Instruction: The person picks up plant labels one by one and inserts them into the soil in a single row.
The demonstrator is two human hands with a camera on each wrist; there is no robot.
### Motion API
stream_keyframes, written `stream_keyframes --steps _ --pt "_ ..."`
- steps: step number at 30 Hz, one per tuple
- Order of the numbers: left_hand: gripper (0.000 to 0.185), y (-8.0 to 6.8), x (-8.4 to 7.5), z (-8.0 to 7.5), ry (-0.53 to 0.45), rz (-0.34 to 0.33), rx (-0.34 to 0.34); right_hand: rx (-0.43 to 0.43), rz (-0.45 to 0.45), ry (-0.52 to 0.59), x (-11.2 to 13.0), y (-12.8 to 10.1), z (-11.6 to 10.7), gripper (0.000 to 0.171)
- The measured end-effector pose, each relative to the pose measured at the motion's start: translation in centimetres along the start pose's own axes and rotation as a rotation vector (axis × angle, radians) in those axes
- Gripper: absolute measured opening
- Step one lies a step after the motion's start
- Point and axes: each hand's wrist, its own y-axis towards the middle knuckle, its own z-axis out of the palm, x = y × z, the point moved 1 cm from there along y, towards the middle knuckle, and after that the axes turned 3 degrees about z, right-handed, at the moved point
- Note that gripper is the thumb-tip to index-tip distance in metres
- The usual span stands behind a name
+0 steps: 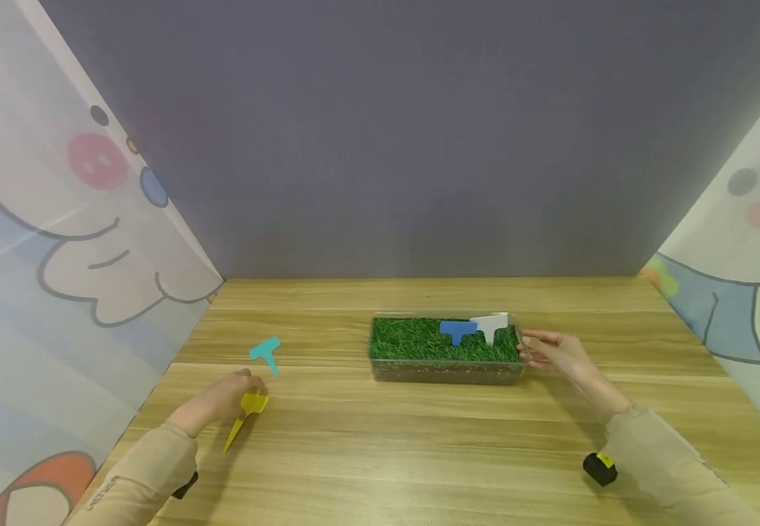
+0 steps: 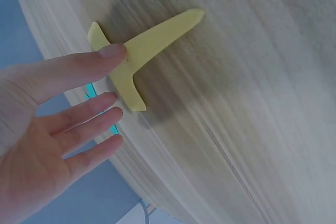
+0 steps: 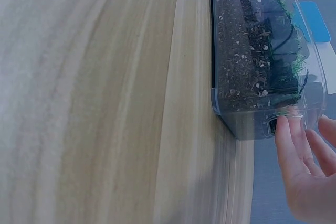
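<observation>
My left hand (image 1: 230, 394) pinches a yellow T-shaped plant label (image 2: 152, 40) near its crossbar, the thumb lying over it and three fingers spread loosely. Its pointed stem slants toward me in the head view. Just beyond that hand lies a turquoise plant label (image 1: 265, 351) on the table. My right hand (image 1: 560, 354) touches the right end of a clear plastic planter box (image 1: 449, 372) with nearly straight fingers. Inside the box are green grass (image 1: 406, 337) and dark soil (image 3: 247, 45). A blue label (image 1: 458, 330) and a white label (image 1: 492, 325) stand in the grass, toward the right.
The wood-grain table (image 1: 380, 446) runs back to a grey wall (image 1: 380, 146). Cartoon-printed panels (image 1: 44, 219) flank it on both sides. Black wrist devices (image 1: 599, 469) sit under the beige sleeves (image 1: 656, 453).
</observation>
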Motion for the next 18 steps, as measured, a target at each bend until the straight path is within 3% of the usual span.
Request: stream_keyframes --steps 10,18 --pt "0.044 0.3 0.8 0.2 -0.032 0.081 -0.004 -0.006 -0.010 0.019 -0.2 0.2 0.0 0.056" --pt "0.041 0.9 1.3 0.1 -0.086 0.093 0.032 0.019 -0.016 0.054 -1.2 0.8 -0.5 0.056"
